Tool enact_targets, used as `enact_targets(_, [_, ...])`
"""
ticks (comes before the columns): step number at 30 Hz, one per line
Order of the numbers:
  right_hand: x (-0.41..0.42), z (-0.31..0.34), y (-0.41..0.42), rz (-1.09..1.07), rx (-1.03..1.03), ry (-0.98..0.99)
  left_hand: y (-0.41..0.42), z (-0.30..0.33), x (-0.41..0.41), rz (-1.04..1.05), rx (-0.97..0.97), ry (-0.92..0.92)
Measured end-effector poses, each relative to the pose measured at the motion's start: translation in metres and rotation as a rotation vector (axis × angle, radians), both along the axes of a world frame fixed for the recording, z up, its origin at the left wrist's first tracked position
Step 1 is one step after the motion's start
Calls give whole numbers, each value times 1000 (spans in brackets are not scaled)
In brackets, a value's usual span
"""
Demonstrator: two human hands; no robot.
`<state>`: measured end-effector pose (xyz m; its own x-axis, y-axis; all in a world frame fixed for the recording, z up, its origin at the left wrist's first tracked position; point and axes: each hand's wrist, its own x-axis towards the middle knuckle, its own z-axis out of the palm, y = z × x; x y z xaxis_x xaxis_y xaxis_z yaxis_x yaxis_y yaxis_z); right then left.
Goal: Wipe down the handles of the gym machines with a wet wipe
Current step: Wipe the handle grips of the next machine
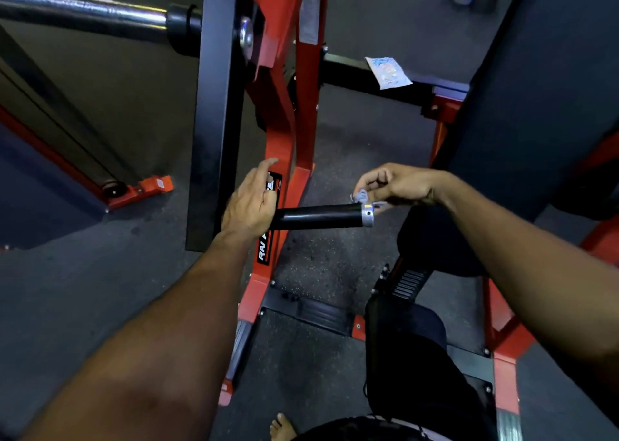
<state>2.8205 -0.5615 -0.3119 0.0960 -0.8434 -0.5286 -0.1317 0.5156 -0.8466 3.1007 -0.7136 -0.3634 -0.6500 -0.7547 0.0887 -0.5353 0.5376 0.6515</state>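
A black machine handle (318, 218) with a silver end cap (367, 214) sticks out to the right from the red frame (284, 129). My left hand (249, 202) wraps around the handle's inner end, index finger raised against the red frame. My right hand (395, 184) pinches a crumpled pale wet wipe (361, 195) right at the silver end cap, just above it. A wet-wipe packet (388, 72) lies on a black crossbar of the machine, farther back.
A chrome weight bar (83, 13) juts out at the upper left. A black upright post (214, 112) stands just left of the red frame. The black padded seat (405, 336) and back pad (536, 89) are on the right. My bare foot (281, 427) stands on grey rubber flooring.
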Motion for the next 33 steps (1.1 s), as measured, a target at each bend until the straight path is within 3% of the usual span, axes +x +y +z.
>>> enact_targets(5, [20,-21,26,-354,-51,-143,-1,2,-1,-24,14,-60])
enact_targets(15, [131,-59,49,-1433,-205,-691,-3,4,1,-50,22,-60])
enact_targets(20, [170,-46,50,-1669,-239,-821,-1,5,1,-68,20,-60])
enact_targets(26, [180,-36,24,-1906,-260,-808,-2,2,0,-76,-28,-41])
enact_targets(33, [209,-43,16,-1842,-236,-802,-3,-5,-1,-58,-54,-57])
